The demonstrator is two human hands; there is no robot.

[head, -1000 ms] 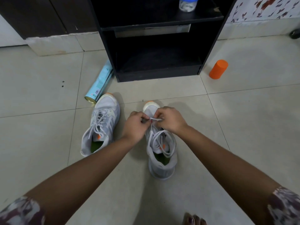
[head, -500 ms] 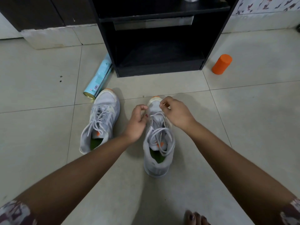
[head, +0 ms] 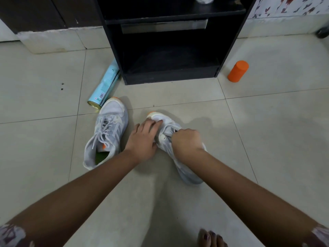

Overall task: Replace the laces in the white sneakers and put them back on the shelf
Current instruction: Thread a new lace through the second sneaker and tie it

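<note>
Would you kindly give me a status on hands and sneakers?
Left hand flat on toe of right sneaker; right hand gripping its upper. Left sneaker laced, untouched. Shelf mouth unblocked; spray can beside it.

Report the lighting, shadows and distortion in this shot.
Head view: dim, even light; a soft shadow falls on the floor right of the gripped sneaker; the inside of the shelf is nearly black; its sides splay outward, a wide-lens effect.

No legible words or numbers anywhere. Only a barcode [head: 101, 95] and small round symbols, too small to read, near the base of the light-blue spray can [head: 106, 81], lying at twelve o'clock from the laced sneaker [head: 106, 138]; slanted grey stripes [head: 119, 129] on that sneaker's side.
</note>
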